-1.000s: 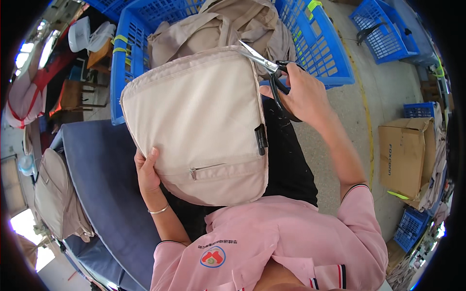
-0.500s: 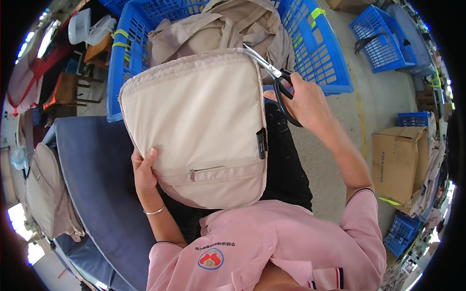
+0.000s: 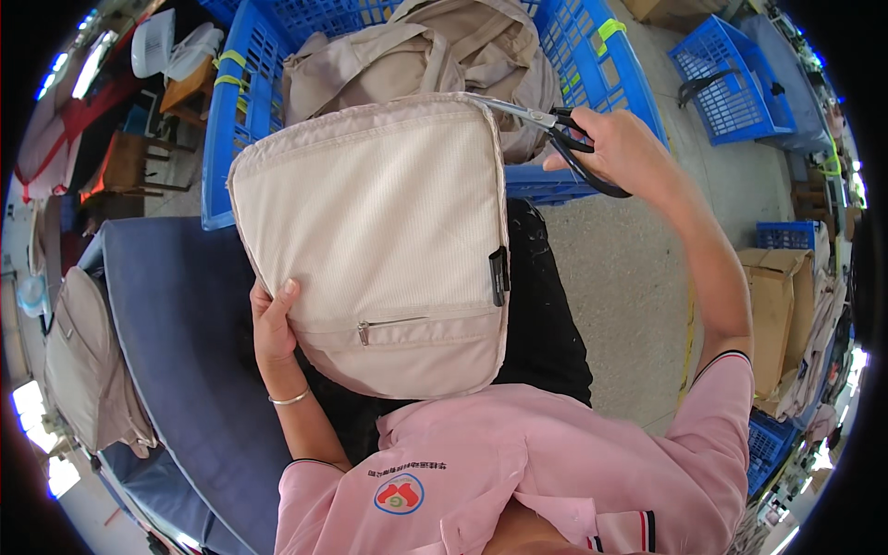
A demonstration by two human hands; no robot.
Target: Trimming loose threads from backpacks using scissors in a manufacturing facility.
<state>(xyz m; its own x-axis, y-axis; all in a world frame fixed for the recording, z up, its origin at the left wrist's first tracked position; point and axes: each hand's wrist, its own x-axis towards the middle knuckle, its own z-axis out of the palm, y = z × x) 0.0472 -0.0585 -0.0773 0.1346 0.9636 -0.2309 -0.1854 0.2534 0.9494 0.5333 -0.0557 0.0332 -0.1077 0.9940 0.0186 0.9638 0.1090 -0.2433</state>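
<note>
A beige fabric bag panel (image 3: 379, 222) with a short zipper near its lower end and a black label on its right edge rests over my lap. My left hand (image 3: 275, 319) grips its lower left edge, thumb on top and the other fingers underneath. In my right hand (image 3: 615, 153) is a pair of scissors (image 3: 546, 120) with black handles, held out to the right. Their blades point left, and the tips reach the panel's top right corner. Whether the tips touch the seam there I cannot tell.
Just ahead stands a blue plastic crate (image 3: 222, 157) holding more beige fabric bags (image 3: 370, 69). A dark blue padded cover (image 3: 176, 361) lies at my left, beside another beige bag (image 3: 92, 370). On the right are a cardboard box (image 3: 772, 305) and a smaller blue crate (image 3: 731, 92).
My right hand has moved right and slightly up with the scissors, which now lie flatter. The panel and my left hand have hardly moved.
</note>
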